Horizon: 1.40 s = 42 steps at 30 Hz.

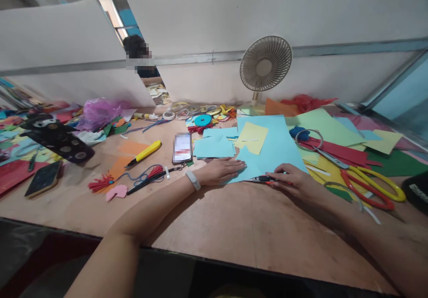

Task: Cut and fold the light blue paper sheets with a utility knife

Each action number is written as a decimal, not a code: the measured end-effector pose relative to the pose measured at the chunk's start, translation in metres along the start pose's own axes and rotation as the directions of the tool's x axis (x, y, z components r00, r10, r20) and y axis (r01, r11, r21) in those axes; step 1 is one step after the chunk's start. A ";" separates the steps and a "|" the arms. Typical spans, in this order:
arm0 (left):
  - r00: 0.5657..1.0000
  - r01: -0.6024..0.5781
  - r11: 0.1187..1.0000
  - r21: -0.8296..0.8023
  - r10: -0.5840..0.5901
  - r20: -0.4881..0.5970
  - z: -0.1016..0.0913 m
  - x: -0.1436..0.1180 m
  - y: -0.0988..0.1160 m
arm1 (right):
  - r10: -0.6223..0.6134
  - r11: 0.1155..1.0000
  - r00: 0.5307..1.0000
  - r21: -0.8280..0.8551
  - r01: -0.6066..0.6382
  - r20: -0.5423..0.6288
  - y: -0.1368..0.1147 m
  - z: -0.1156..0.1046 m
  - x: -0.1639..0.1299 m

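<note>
Item one: our left hand [220, 171] lay flat, palm down and fingers spread, gripping nothing, pressed on the near left edge of the light blue paper sheet [272, 148]; a white band sat on its wrist. Item two: our right hand [294, 183] had its fingers closed round a red-and-black pen [265, 179], whose tip met the sheet's near edge. The sheet lay on the wooden table [234, 226], a yellow paper square [251, 137] on top of it. Item three, to the left: a phone [182, 147], just beside smaller blue paper pieces [214, 147]; a yellow utility knife [144, 153]; a red paper tassel [100, 183]; and a pink paper fan shape [117, 192]. Item four, to the right: large scissors [371, 186] with red and yellow handles, lying on green, red and yellow sheets. Item five, at the back: a small desk fan [265, 64] against the white partition [301, 17], with tape rolls [182, 113] near its foot.
</note>
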<state>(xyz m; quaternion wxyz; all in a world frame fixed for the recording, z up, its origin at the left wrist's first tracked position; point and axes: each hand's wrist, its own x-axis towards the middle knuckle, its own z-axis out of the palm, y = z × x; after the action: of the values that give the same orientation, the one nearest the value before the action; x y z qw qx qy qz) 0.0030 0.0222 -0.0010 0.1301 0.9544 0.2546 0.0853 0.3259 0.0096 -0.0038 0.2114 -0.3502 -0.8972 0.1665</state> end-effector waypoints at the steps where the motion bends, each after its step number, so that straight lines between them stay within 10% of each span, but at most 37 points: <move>1: 1.000 0.002 1.000 -0.002 -0.002 -0.001 0.000 0.000 0.000 | 0.004 1.000 1.000 -0.003 -0.004 0.002 -0.001 0.001 0.000; 42: 1.000 -0.015 0.993 -0.114 0.013 -0.017 0.006 0.001 -0.013 | -0.109 0.993 0.990 -0.046 0.105 -0.089 -0.025 0.025 0.005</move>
<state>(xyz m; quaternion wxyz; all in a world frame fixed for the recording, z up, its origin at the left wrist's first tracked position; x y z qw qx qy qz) -0.0009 0.0321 -0.0103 0.1819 0.9465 0.2436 0.1083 0.2963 -0.0079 -0.0124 0.2535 -0.3133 -0.9073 0.1202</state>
